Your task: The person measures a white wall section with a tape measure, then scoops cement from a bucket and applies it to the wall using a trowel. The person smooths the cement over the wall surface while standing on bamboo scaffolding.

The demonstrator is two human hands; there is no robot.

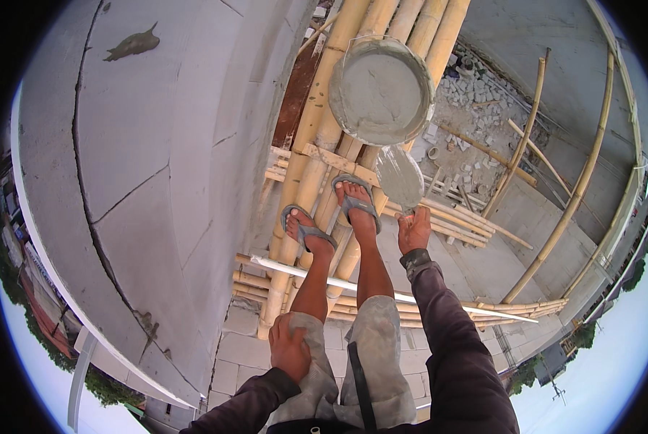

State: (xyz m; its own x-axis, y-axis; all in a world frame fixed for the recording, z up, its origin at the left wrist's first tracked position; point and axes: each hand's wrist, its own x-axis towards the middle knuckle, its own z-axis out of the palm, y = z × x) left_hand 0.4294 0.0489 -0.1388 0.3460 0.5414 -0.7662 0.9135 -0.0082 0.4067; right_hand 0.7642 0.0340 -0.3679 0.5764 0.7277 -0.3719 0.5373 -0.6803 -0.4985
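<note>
My right hand [414,228] grips the handle of a trowel [400,178] whose blade is coated in grey mortar. The blade points toward a round pan [382,90] full of wet mortar that rests on bamboo scaffold poles [316,155]. My left hand [289,349] lies flat on my left knee, holding nothing. My two feet in grey sandals [353,204] stand on the bamboo poles just below the pan.
A grey block wall [150,166] with mortar joints rises close on the left. A white pipe [382,293] crosses under my legs. Far below lie rubble [468,94] and concrete floor. More bamboo poles [577,188] lean at the right.
</note>
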